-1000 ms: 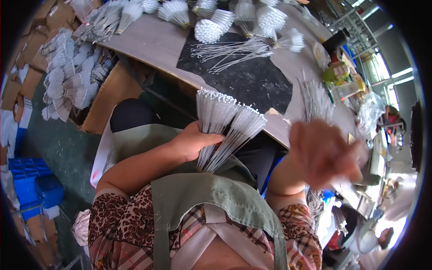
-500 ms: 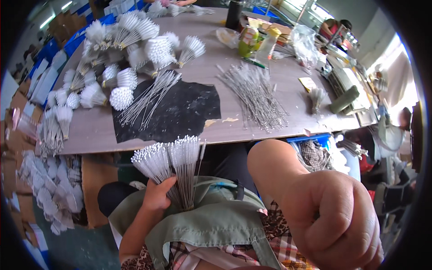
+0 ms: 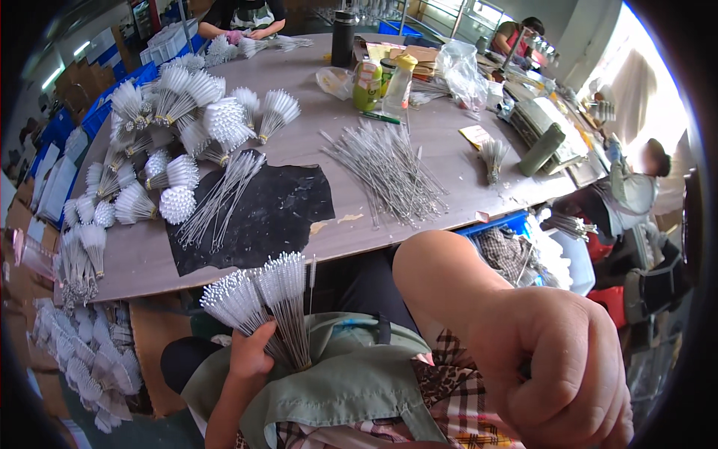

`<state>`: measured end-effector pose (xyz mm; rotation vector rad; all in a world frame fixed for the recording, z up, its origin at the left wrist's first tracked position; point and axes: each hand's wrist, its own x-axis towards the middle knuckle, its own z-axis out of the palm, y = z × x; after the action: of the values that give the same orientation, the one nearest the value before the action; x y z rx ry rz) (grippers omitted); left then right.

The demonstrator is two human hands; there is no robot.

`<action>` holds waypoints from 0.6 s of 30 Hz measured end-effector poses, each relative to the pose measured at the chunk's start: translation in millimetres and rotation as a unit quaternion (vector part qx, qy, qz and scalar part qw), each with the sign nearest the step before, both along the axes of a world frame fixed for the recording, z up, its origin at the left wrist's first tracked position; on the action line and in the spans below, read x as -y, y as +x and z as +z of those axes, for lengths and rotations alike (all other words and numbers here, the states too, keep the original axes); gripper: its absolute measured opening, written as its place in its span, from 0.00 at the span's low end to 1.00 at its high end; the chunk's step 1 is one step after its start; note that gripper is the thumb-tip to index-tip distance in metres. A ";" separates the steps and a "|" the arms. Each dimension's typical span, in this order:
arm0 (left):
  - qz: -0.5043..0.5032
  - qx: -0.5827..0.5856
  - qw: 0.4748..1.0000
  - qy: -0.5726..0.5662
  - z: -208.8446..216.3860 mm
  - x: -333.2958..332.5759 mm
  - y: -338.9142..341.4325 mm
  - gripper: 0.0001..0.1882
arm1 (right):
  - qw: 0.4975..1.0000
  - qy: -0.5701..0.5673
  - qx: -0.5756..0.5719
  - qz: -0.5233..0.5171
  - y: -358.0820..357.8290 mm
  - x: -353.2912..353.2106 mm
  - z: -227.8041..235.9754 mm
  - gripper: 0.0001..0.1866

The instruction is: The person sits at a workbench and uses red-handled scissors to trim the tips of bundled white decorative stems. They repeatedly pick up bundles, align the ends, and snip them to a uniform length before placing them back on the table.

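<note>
My left hand [image 3: 250, 352] is closed round a thick bundle of white-bristled wire straw brushes [image 3: 258, 303]. The bundle stands nearly upright over my lap, bristles up, its wire ends at the green apron [image 3: 351, 382]. One brush pokes up apart at its right side. Close to the camera at the lower right, my right hand [image 3: 561, 367] is curled into a fist; whatever it may hold is hidden by the fingers. On the table beyond, loose brushes [image 3: 224, 194] lie across a black mat [image 3: 262, 224], and a larger loose pile of brushes [image 3: 393, 176] spreads to its right.
Many tied brush bundles [image 3: 179, 97] crowd the table's left side. Bottles [image 3: 400, 86], a dark flask [image 3: 343, 37] and a plastic bag [image 3: 460, 71] stand at the back. A blue crate [image 3: 516, 224] sits below the table edge at right. Other people [image 3: 247, 19] work around the table.
The view has tilted up and shifted, so more of the far table and the other people shows. My left hand still grips the brush bundle; my right fist keeps its shape.
</note>
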<state>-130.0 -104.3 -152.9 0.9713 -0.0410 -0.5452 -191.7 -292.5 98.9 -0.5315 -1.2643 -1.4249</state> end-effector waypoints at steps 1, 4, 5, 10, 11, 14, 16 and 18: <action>-0.004 -0.004 1.000 0.007 2.8 0.8 0.0 0.23 | 1.000 0.004 0.003 -0.002 -1.8 1.3 0.0 0.07; 0.008 0.003 1.000 0.028 15.9 2.1 -2.2 0.23 | 0.995 -0.044 0.083 0.021 -4.0 22.2 -7.0 0.06; 0.014 0.012 0.999 0.037 19.5 5.8 -2.4 0.22 | 0.986 -0.095 0.135 0.029 -0.6 32.8 -10.5 0.09; -0.004 0.061 0.985 0.162 27.8 4.0 -5.1 0.18 | 0.858 -0.163 -0.481 0.083 89.5 20.5 -94.0 0.09; 0.021 -0.044 0.997 0.066 26.6 6.7 -7.8 0.18 | 0.798 -0.258 -0.538 0.086 115.3 7.8 -105.2 0.13; 0.003 -0.022 1.000 0.011 18.7 9.8 -6.3 0.15 | 0.593 -0.462 -0.659 -0.028 180.1 -14.9 -161.2 0.28; 0.014 -0.028 1.000 -0.004 12.0 4.7 -10.2 0.14 | 0.497 -0.543 -0.677 0.002 179.6 -23.4 -191.3 0.31; 0.025 -0.036 0.999 -0.005 6.6 -1.4 -12.6 0.13 | 0.454 -0.572 -0.683 0.008 165.8 -25.2 -190.4 0.35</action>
<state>-142.6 -102.9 -146.3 0.9393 0.0453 -0.5328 -25.9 -267.4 -91.5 -1.9997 -0.5183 0.4605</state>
